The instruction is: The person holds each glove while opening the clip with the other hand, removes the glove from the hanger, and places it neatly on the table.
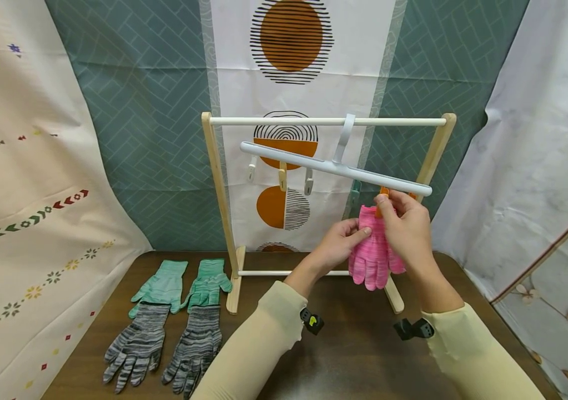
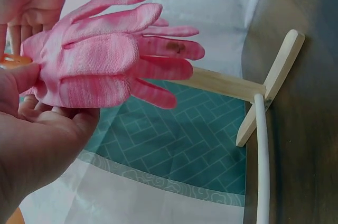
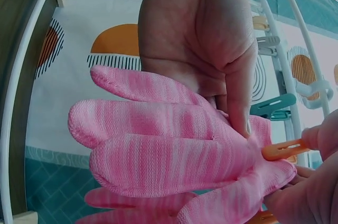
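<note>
here, pink gloves (image 1: 371,253) are pinched by the left hand (image 1: 342,241), beside the right.
an orange clip (image 3: 277,151) is pinched by the right hand (image 1: 408,228); the cuff (image 1: 367,214) is probably best held flat in it.

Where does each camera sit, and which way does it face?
Head: worn on the head, facing forward and down at the rack and tabletop; left hand, right hand and both sleeves show.
Left wrist: worn there, facing the pink gloves, a rack foot beyond; left hand below, right above.
Right wrist: worn there, facing those gloves, a teal clip beyond; right hand at lower right, left above.
Shared: both wrist views show an orange clip by the gloves' cuffs.
</note>
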Available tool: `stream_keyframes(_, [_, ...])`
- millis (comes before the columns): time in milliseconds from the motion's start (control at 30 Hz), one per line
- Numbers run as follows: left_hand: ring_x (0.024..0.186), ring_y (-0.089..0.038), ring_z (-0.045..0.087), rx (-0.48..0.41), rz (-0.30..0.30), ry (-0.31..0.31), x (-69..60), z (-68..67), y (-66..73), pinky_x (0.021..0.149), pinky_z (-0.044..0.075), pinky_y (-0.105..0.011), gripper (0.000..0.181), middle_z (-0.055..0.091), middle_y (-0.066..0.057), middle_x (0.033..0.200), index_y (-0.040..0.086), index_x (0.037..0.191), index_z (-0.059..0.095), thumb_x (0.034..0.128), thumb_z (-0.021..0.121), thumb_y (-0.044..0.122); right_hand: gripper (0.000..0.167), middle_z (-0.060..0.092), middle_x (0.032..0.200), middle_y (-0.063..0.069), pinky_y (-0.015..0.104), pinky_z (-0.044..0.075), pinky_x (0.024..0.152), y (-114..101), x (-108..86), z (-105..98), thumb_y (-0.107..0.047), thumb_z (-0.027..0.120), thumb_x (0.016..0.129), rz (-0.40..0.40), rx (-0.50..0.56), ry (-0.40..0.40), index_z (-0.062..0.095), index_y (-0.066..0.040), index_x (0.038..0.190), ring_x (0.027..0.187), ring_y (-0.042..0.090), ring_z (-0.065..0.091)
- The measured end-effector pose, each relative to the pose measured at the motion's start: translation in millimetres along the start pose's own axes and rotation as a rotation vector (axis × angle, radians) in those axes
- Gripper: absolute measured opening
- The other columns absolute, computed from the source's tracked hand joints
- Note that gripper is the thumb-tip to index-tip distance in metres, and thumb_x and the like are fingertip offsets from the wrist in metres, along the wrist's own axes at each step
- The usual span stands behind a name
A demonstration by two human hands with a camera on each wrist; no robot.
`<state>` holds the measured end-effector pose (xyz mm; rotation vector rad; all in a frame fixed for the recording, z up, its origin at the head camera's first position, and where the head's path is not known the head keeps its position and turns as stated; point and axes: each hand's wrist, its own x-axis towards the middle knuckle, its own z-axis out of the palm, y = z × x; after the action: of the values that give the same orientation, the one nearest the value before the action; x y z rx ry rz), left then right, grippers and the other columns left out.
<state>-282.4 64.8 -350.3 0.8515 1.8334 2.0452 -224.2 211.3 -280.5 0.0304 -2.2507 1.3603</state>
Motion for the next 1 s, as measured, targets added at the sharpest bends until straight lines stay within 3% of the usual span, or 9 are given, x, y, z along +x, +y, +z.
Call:
stream_keyframes(67, [0.086,-0.012,0.07,0.003,0.0,0.001,0.4,-0.1,-0.4,0.076,0.059,-0.026,0.033,0.074,-0.016,0.106,-0.007,0.134,0.063,0.1117,0.057,0.016,0.058,0.072,0.132,0.016,0.041,0.054,0.105,1.9,1.4,0.6,-0.041,0.06,0.109,0.001,0.018,0.004,0.058,0.001,0.149,0.122,0.027,0.068])
stream_keyframes(267, [0.085,-0.012,0.07,0.017,-0.004,0.01,-0.1,-0.6,-1.0,0.075,0.059,-0.025,0.034,0.076,-0.017,0.108,-0.007,0.135,0.063,0.1117,0.058,0.018,0.053,0.074,0.126,0.014,0.026,0.056,0.097,6.1,3.6,1.6,-0.04,0.063,0.108,-0.013,0.05,0.015,0.064,-0.001,0.144,0.118,0.026,0.071])
stream_keyframes(500, [0.083,-0.013,0.071,0.03,-0.013,0.038,-1.1,-0.8,-2.0,0.074,0.059,-0.026,0.034,0.076,-0.016,0.105,-0.006,0.133,0.065,0.1114,0.059,0.019,0.046,0.077,0.121,0.014,0.021,0.056,0.092,9.1,4.8,3.8,-0.035,0.064,0.108,-0.034,0.108,0.023,0.067,-0.002,0.14,0.112,0.024,0.074])
stream_keyframes(767, [0.082,-0.012,0.069,0.049,-0.028,0.052,-5.4,-2.6,-3.5,0.073,0.058,-0.026,0.033,0.074,-0.01,0.099,-0.005,0.131,0.066,0.1112,0.059,0.02,0.043,0.077,0.119,0.016,0.021,0.056,0.093,11.2,4.5,7.0,-0.032,0.066,0.107,-0.045,0.136,0.055,0.069,0.0,0.136,0.112,0.024,0.075])
stream_keyframes(1000, [0.077,-0.012,0.068,0.068,-0.05,0.065,-9.7,-5.5,-11.5,0.068,0.057,-0.026,0.03,0.073,-0.006,0.093,-0.004,0.126,0.068,0.1105,0.061,0.02,0.039,0.077,0.119,0.015,0.03,0.055,0.099,13.2,6.6,8.4,-0.03,0.066,0.107,-0.053,0.139,0.086,0.071,-0.002,0.135,0.113,0.024,0.074])
